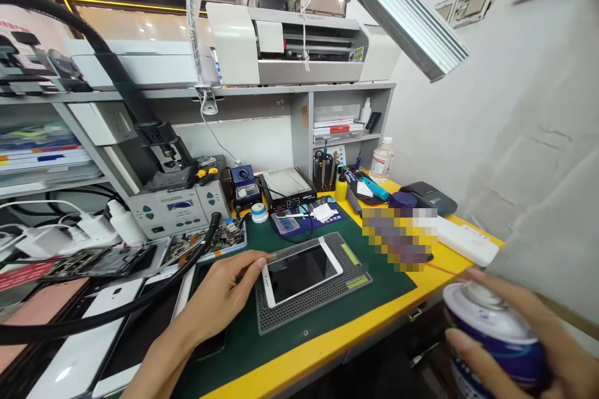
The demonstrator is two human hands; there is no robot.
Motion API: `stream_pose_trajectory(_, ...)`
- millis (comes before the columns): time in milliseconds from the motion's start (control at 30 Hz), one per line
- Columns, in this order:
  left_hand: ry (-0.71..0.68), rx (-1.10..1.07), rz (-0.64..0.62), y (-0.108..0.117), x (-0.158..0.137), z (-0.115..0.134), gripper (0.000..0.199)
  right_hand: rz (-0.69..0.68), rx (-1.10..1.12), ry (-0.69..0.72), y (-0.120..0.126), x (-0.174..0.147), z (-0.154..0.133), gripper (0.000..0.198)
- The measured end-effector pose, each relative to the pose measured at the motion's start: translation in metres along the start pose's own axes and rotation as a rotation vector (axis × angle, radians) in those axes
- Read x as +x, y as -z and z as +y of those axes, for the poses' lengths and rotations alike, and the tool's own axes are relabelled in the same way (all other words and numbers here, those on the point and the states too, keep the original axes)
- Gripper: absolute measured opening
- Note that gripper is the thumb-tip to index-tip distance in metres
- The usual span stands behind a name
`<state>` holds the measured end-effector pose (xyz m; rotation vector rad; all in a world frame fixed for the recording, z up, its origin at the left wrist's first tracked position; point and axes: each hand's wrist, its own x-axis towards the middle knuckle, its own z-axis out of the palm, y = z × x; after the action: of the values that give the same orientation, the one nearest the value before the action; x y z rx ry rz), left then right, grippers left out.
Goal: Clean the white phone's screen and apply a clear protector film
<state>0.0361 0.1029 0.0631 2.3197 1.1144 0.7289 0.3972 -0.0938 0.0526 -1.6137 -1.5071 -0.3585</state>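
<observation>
A white-framed smartphone with a dark screen lies on a grey perforated pad. My left hand reaches in from the left, thumb and index finger closed at the phone's upper left corner. At the lower right, my right hand is wrapped round a blue and white spray can. Its index finger lies at the can's top, and a thin straw seems to point left from there. Both the right hand and the can are somewhat blurred. The can is held off to the right, beyond the yellow table edge.
A green mat covers much of the bench. At left are several phones, a parts tray, a black hose and a soldering station. A white box lies at right; a lamp hangs above.
</observation>
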Motion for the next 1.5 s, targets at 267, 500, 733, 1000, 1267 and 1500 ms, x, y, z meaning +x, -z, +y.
stream_pose_trajectory(267, -0.042, 0.013, -0.026, 0.003, -0.001, -0.001, 0.040, -0.281, 0.202, 0.058, -0.048, -0.004, -0.061, 0.046)
stream_pose_trajectory(500, -0.065, 0.003, -0.068, 0.006, -0.002, 0.002, 0.037, -0.360, 0.195, 0.050, -0.064, -0.008, -0.069, 0.048)
stream_pose_trajectory(733, -0.089, -0.009, -0.092, 0.009, -0.003, 0.004, 0.035, -0.388, 0.185, 0.063, -0.067, -0.014, -0.072, 0.045)
stream_pose_trajectory(1000, -0.119, 0.026, -0.099, 0.005, -0.007, 0.004, 0.033, -0.359, 0.168, 0.071, -0.068, -0.019, -0.075, 0.041)
stream_pose_trajectory(1267, -0.144, 0.109, -0.106, -0.001, -0.013, -0.001, 0.032, -0.348, 0.153, 0.088, -0.070, -0.026, -0.075, 0.044)
stream_pose_trajectory(1500, -0.161, 0.186, -0.124, -0.004, -0.016, -0.006, 0.034, -0.329, 0.126, 0.094, -0.073, -0.031, -0.077, 0.045)
